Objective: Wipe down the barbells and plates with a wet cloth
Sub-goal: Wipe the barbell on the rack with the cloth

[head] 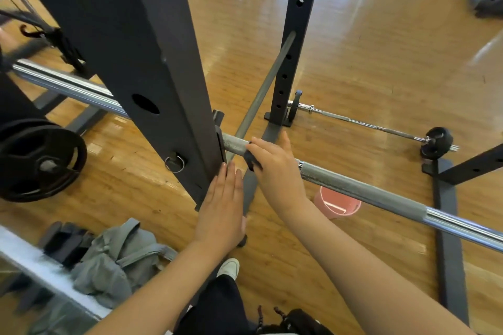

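Note:
A long barbell (362,187) lies across the rack, its knurled grey part in the middle and chrome toward both ends. My right hand (275,168) curls over the bar just right of the rack upright and holds a small dark cloth (251,161) against it. With fingers straight, my left hand (221,204) lies flat with its tips touching the lower edge of the dark upright (152,62). A black plate (40,163) sits at the left, below the bar's left chrome end. On the floor beyond, a second thin barbell (353,120) carries small black plates (436,142).
A pink bucket (337,205) stands on the wooden floor under the bar. A grey bag (117,258) lies at lower left beside dark blocks. A second rack post (294,35) and a slanted rod (264,87) stand ahead. My white shoe (230,266) is below.

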A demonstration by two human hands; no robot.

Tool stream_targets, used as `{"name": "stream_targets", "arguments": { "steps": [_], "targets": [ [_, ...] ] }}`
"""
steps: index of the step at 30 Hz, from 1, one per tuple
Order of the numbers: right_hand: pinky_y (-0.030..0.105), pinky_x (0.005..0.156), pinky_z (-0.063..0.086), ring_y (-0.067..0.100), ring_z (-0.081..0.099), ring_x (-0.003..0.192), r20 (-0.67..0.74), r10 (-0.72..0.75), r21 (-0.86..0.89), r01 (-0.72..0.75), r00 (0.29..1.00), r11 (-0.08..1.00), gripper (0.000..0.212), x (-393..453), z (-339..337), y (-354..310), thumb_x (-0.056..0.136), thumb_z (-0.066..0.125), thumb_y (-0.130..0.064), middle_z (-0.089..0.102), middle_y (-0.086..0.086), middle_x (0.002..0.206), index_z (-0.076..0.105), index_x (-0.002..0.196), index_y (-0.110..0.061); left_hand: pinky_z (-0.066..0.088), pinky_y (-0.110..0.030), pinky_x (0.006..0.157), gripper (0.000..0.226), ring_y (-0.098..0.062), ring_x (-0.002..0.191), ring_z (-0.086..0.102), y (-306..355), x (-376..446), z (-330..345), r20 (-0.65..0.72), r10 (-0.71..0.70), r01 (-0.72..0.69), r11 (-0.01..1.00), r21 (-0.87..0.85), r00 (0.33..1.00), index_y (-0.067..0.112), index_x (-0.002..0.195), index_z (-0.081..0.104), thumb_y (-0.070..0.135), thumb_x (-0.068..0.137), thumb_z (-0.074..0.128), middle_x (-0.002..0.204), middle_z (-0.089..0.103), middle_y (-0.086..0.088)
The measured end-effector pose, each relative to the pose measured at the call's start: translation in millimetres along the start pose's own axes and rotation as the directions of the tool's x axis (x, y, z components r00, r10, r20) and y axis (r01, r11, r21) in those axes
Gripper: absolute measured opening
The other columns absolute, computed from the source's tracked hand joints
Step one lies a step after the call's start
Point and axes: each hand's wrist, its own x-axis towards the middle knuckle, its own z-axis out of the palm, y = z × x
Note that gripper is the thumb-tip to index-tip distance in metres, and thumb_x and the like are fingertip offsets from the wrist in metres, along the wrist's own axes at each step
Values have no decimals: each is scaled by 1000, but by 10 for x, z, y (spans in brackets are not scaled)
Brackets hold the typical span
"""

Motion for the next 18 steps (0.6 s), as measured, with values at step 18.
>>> {"name": "stream_targets", "arguments": {
  "steps": [18],
  "targets": [
    [42, 115, 7, 23, 63, 86, 220, 26, 58, -40, 975, 998, 22, 272, 54, -130, 84, 56, 7, 65, 1, 85, 67, 88, -11, -11, -37, 115, 80, -29, 142, -23, -99, -223, 20, -7, 20, -20, 1000, 8, 1000, 1, 143, -22, 30, 97, 37, 154, -25, -15]
  ]
}}
